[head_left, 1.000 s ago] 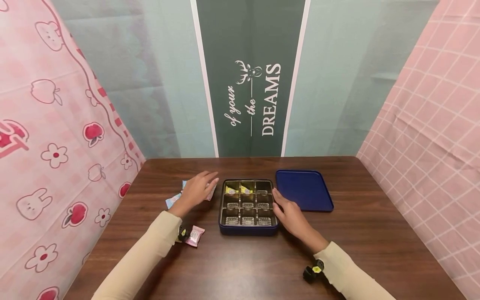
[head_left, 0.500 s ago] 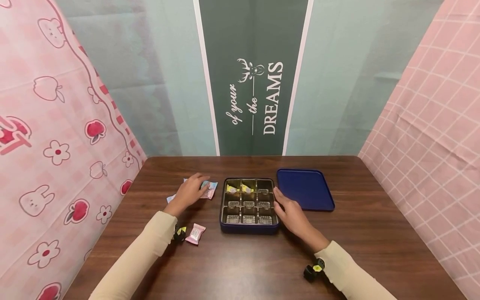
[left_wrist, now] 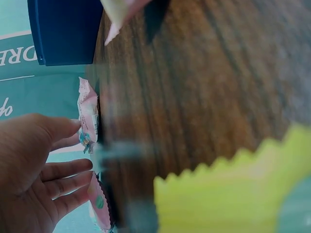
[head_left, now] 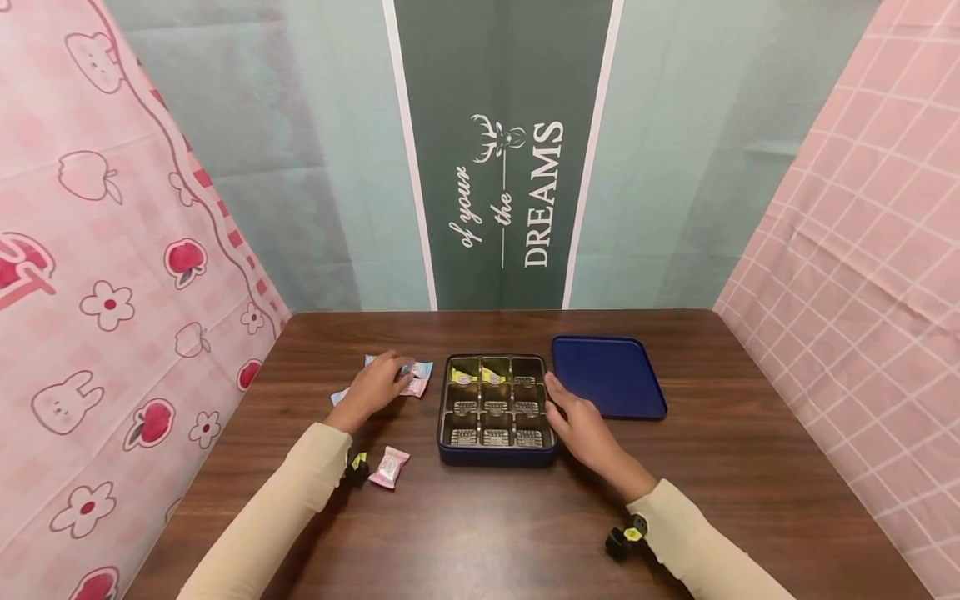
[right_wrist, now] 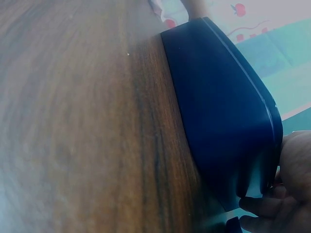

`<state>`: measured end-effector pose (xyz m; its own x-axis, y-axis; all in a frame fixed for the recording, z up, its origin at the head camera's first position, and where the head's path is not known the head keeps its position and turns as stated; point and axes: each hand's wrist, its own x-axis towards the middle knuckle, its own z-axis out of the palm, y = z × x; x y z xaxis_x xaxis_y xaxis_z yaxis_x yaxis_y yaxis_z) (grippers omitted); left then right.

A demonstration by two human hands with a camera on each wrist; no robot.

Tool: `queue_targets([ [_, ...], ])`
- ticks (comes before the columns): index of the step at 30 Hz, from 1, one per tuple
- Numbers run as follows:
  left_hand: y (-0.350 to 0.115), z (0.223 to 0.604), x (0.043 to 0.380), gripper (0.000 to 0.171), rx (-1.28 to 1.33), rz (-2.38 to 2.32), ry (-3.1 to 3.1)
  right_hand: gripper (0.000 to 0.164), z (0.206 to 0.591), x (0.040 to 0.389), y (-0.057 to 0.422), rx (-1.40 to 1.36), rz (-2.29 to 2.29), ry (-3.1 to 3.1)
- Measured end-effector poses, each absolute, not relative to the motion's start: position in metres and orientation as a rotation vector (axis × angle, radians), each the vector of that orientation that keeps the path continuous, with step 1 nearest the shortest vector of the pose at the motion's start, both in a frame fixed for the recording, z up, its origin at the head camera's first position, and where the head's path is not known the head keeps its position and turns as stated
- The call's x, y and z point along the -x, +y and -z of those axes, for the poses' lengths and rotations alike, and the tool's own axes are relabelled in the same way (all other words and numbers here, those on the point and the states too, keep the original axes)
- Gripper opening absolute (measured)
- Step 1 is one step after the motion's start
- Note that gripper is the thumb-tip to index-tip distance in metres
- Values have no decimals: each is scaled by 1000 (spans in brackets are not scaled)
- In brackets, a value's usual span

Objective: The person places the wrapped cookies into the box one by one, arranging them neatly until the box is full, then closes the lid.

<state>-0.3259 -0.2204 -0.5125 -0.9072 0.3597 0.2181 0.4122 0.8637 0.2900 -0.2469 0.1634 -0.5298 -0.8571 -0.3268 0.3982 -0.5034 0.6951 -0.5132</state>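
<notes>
Across the dark brown wood-grain table, a small pink plastic packet lies at your nearer left hand, on its side toward the square navy compartmented box; those fingers reach uncurled. Your right hand rests straight-fingered against the box.

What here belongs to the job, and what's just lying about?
Seemingly in use:
box, right hand against its side
pink and blue sweets, at the left hand
yellow sweets, in the box

Apparently just lying about:
lid, beside the box
front pink sweet
</notes>
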Motion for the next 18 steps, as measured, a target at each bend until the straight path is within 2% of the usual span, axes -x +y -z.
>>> queue_targets([
  [9,-217,515,329,27,633,518,-2824,51,530,246,164,-646,-917,-2631],
  [18,-214,516,332,33,755,520,-2751,50,530,246,163,-658,-913,-2616],
])
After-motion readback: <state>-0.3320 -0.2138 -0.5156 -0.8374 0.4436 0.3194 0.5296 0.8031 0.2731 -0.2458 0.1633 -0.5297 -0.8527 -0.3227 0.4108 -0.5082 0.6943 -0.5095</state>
